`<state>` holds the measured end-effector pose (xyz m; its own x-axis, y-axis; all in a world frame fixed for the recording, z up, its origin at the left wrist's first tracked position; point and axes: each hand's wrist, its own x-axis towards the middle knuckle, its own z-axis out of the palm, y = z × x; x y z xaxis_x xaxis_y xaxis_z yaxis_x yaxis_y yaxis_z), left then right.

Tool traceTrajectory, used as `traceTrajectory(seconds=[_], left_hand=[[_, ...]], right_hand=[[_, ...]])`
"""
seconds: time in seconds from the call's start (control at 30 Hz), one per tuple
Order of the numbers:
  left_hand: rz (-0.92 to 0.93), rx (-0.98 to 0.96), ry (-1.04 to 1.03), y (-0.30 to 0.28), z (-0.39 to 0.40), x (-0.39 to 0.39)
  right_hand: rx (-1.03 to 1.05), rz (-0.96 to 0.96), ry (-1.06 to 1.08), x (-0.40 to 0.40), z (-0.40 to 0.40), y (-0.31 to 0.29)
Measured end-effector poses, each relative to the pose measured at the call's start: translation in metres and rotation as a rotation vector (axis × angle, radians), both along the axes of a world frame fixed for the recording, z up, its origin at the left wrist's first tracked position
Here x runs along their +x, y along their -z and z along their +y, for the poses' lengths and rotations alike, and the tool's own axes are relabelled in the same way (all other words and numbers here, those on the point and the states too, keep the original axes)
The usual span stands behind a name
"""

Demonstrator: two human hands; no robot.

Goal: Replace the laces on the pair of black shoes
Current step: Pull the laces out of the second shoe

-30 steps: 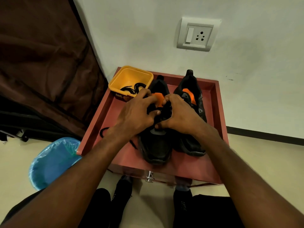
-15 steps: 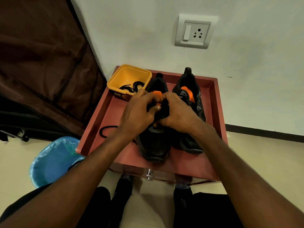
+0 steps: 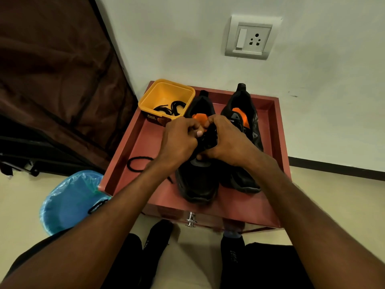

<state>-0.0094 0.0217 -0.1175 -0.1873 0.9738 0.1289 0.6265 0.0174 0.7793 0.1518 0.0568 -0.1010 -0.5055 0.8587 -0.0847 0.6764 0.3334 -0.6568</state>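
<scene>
Worktop: red rimmed wooden tray-top (image 3: 268,207), two black shoes carried.
Yellow square plastic tub (image 3: 166,94): black coiled laces (image 3: 173,107) held inside.
Grip: left hand (image 3: 179,140) and right hand (image 3: 227,140) clamped on near black shoe (image 3: 198,182) lacing.

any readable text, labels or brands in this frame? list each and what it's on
"Amul": dark label on the front of the square yellow plastic tub.
Small white print on the tongue of the right-hand black shoe: too blurred to read.
White lettering down the black socks: too blurred to read.
White wall socket plate: no text visible.
</scene>
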Motion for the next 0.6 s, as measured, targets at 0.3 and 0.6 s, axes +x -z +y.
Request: traceTrajectory(seconds=[0.3, 0.6], left_hand=[[0.158, 0.065, 0.14, 0.0009, -0.0001, -0.0058], [-0.467, -0.105, -0.11, 0.0013, 0.0025, -0.0001]], right_hand=[[-0.011, -0.003, 0.0, 0.001, 0.0006, 0.0012], [-0.018, -0.012, -0.002, -0.0003, 0.0005, -0.0023]])
